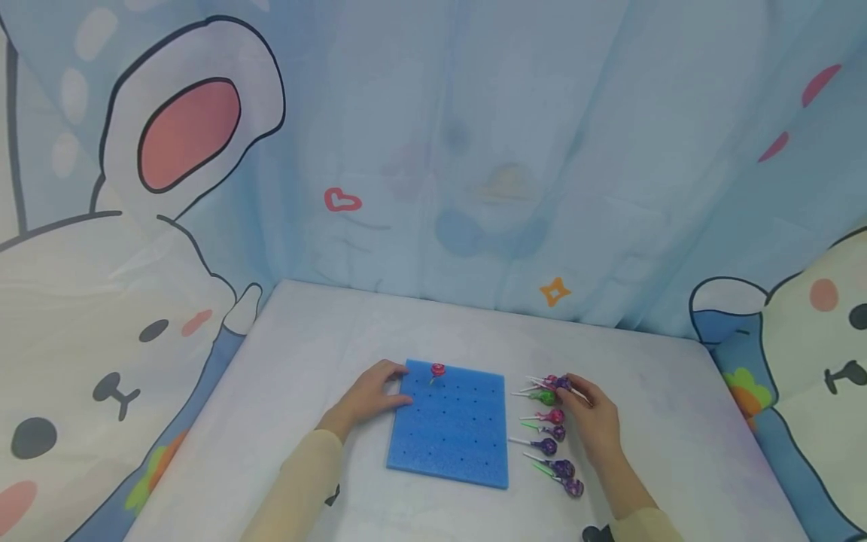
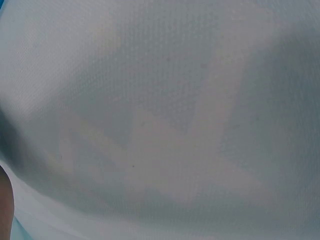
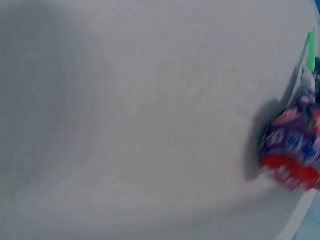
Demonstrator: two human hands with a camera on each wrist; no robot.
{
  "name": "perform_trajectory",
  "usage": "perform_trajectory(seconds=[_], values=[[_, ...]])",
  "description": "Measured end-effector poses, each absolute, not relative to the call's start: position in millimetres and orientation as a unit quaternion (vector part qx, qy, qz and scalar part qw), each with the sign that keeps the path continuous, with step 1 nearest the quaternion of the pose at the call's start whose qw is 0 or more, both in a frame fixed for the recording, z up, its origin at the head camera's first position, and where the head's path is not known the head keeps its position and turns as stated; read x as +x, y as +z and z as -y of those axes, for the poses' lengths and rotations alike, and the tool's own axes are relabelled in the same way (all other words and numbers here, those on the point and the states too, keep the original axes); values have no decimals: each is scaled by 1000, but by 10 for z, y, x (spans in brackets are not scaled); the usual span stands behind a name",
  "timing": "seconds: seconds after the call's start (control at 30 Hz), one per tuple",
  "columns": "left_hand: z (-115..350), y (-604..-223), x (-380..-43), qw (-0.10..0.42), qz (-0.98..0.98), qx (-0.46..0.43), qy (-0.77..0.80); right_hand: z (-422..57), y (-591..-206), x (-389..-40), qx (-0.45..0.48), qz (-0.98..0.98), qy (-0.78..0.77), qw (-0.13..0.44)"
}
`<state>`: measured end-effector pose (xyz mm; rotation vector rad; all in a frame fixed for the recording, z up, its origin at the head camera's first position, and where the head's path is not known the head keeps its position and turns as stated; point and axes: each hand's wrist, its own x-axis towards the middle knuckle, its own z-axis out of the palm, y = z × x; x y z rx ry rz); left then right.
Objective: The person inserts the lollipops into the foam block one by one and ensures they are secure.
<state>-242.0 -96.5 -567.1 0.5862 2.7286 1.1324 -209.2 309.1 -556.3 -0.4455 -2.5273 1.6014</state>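
Left hand point(image 1: 371, 393), one: laid at the left edge of a flat, near-square blue foam board point(image 1: 440, 455), thumb and fingers spread and extended; nothing is gripped, and the board is presumably steadied by this contact. Right hand point(image 1: 596, 421), one: fingers curled, a round, purple-wrapped lollipop point(image 1: 564, 383) apparently pinched by its head, perhaps so that the stick is left free.

Foam board, one: laid flat on the white cloth-covered bench point(image 1: 339, 331), pierced with small dark holes, too faint to be counted surely. The holes seem suited to sticks; near the far edge a single round, red-wrapped lollipop point(image 1: 438, 369) is stood upright on its stick.

Loose lollipops, to the right of the board: arranged in a column from far to near, heads to the right, sticks to the left, probably for easy picking. Counted: green-wrapped lollipop point(image 1: 546, 397), one; pink-wrapped lollipop with white stick point(image 1: 556, 416), one; purple-wrapped lollipops point(image 1: 547, 446), four, two with green sticks. At the far end, beside the right hand, at least one further pink-wrapped lollipop point(image 1: 551, 379) is partly overlapped; the exact number there cannot be told.
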Motion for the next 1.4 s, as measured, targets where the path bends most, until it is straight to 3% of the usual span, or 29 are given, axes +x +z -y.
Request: perform_trajectory(seconds=[0.73,1.4], values=[[966,-5665,-2415,63,-904,192,378,-2342,-5353,-2275,-48,838,542,41],[962,-5657,-2418,68,-902,190,381,-1755,-5399,-2284,13,846,533,25]])
